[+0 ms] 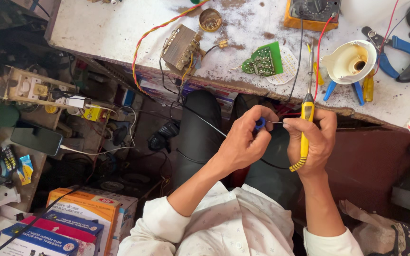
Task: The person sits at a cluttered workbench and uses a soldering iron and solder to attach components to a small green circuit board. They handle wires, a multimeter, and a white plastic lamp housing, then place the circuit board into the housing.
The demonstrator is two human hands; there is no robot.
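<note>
A white, stained and chipped workbench top stood under bright daylight, with rusty spots across it. Below its worn edge the space was dark and shadowed. A small wooden shelf stood at the left side, beside it coloured cardboard boxes

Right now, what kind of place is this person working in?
It looks like a small electronics repair bench. The right hand holds a yellow soldering iron, and the left hand pinches a small blue part. On the worktop lie a green circuit board, a transformer and a yellow multimeter.
</note>
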